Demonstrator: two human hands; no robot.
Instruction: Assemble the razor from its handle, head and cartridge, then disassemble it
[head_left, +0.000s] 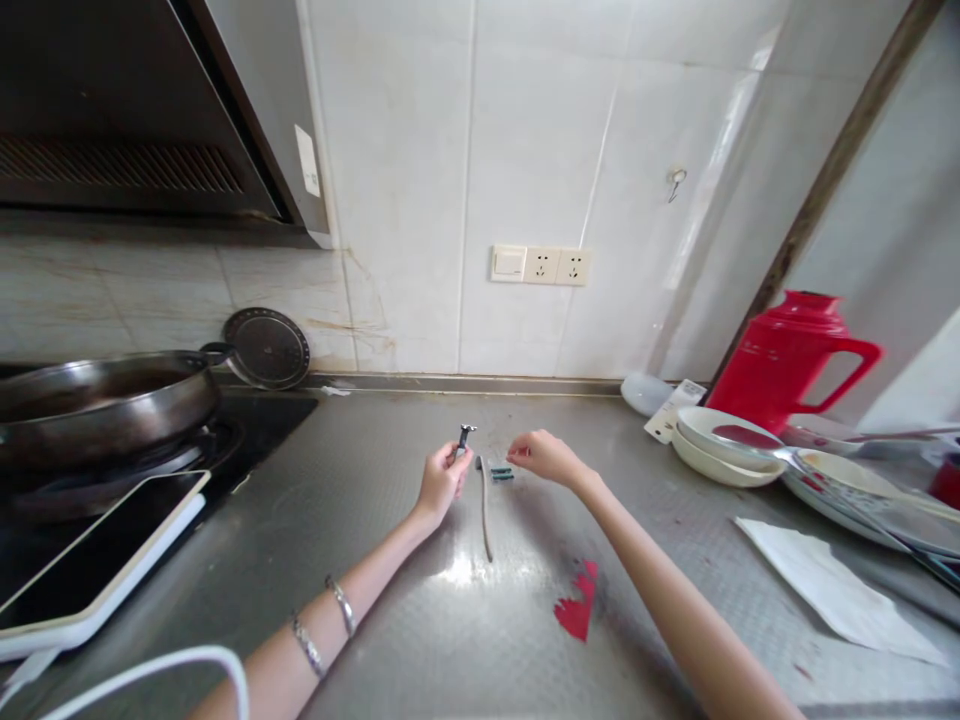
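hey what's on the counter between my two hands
Between your left hand and right hand, the head view shows the far end of a thin strip and small dark teal pieces.

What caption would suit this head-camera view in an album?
Left hand raising a small dark tool, right hand hovering over a metal counter.

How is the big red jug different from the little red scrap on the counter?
The red jug is much bigger than the red scrap. The red jug stands up tall, but the red scrap lies flat. The red jug has a curved handle; the red scrap has none, just a jagged edge on one side. Both are red.
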